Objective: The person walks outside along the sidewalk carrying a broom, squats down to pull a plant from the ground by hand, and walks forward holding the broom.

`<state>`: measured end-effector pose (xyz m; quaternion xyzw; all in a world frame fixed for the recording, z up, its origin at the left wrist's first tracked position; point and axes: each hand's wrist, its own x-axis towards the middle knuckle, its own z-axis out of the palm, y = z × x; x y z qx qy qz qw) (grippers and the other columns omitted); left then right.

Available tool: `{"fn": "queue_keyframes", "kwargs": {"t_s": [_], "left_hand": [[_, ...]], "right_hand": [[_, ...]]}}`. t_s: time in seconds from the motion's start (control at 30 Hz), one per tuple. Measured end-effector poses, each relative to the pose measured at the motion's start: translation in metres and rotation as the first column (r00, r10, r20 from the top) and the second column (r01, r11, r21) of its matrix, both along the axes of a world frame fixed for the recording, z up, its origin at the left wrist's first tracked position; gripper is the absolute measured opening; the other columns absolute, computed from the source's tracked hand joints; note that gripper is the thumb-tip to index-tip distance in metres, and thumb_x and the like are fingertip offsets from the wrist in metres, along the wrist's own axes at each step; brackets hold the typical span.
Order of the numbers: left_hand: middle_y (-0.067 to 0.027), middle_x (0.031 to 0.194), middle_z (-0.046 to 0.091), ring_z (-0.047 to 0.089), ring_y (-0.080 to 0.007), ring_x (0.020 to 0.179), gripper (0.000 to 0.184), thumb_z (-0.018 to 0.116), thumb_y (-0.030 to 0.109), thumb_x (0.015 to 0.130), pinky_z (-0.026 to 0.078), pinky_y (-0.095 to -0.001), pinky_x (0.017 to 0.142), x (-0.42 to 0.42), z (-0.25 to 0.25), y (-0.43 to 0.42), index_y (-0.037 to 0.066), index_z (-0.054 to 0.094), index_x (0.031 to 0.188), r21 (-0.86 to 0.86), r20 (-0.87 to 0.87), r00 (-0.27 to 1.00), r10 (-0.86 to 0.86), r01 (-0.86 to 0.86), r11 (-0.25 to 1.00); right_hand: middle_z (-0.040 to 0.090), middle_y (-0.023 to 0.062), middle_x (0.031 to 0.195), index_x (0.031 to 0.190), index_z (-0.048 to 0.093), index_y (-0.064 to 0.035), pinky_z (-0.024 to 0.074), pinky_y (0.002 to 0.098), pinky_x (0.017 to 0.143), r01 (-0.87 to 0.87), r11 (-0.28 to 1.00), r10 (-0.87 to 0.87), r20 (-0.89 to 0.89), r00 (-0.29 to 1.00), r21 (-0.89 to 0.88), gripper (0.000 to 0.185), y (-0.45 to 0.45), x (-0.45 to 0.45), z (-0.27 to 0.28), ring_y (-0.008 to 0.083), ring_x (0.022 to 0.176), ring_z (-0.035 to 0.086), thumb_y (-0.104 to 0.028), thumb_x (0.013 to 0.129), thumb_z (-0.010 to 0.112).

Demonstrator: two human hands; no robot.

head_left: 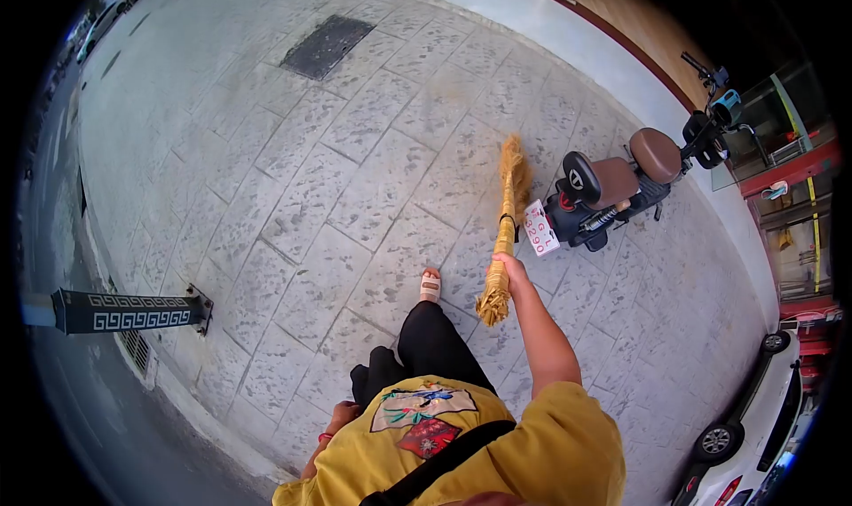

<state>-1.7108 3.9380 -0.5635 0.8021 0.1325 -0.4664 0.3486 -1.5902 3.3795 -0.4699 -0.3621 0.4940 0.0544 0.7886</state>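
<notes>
My right hand [509, 272] is wrapped around the handle of a straw broom [504, 237], just above its frayed butt end. The broom points away from me, and its bristles are down by the paving near the rear of a parked scooter. At my left side hangs my left hand [343, 414], with a red band at the wrist, next to my black trousers [435, 342]. Its fingers are mostly hidden, so I cannot see whether they hold anything. One foot in a light sandal [429, 286] is forward on the paving.
The electric scooter [612, 186] stands right of the broom, beside a raised white ledge [603, 62]. A white car [754, 417] is at the lower right. On the left, a patterned dark post [129, 312] stands by the kerb. A dark cover [327, 46] lies in the grey paving ahead.
</notes>
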Motion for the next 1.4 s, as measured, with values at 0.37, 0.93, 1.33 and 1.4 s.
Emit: {"fn": "queue_keyframes", "kwargs": {"t_s": [0.37,0.93,1.33,1.4], "left_hand": [[-0.0068,0.066,0.056,0.056,-0.0153,0.05,0.029,0.05,0.014,0.073,0.042,-0.0244,0.041,0.225,0.082,-0.186,0.0,0.051,0.098,-0.082,-0.138,0.942,0.305,-0.318,0.944],[-0.0093,0.063,0.057,0.056,-0.0195,0.046,0.02,0.052,0.011,0.071,0.043,-0.0308,0.038,0.452,0.012,-0.283,0.001,0.056,0.088,-0.073,-0.134,0.88,-0.456,0.45,0.89],[-0.0065,0.065,0.057,0.057,-0.0143,0.05,0.025,0.051,0.012,0.072,0.042,-0.0232,0.042,0.656,0.111,-0.488,0.0,0.054,0.094,-0.085,-0.185,0.982,0.034,-0.05,0.995],[-0.0062,0.065,0.057,0.057,-0.0137,0.05,0.025,0.052,0.012,0.072,0.042,-0.0224,0.042,0.673,0.113,-0.506,0.0,0.054,0.093,-0.105,-0.181,0.98,0.078,-0.098,0.99]], "right_hand": [[0.051,0.011,0.067,0.085,0.046,0.0028,0.0462,0.0345,0.049,-0.164,0.969,0.16,0.04,0.986,0.183,0.025,-0.014,0.12,0.044,0.0218,0.053,0.053,-0.012,0.067,0.056],[0.052,0.0126,0.063,0.09,0.042,0.0011,0.0459,0.0344,0.043,0.287,0.956,-0.286,0.032,0.958,-0.066,0.029,-0.308,0.263,0.023,0.0228,0.049,0.053,-0.013,0.068,0.055],[0.051,0.0121,0.067,0.093,0.039,-0.0011,0.0462,0.0347,0.048,0.127,0.99,-0.135,-0.131,0.982,-0.067,0.033,-0.43,0.464,0.01,0.0225,0.055,0.054,-0.021,0.071,0.055],[0.052,0.0105,0.068,0.093,0.041,-0.0002,0.0465,0.0319,0.047,-0.058,0.996,0.051,-0.103,0.993,-0.067,0.032,-0.429,0.466,0.048,0.0191,0.054,0.054,-0.02,0.071,0.053]]}}
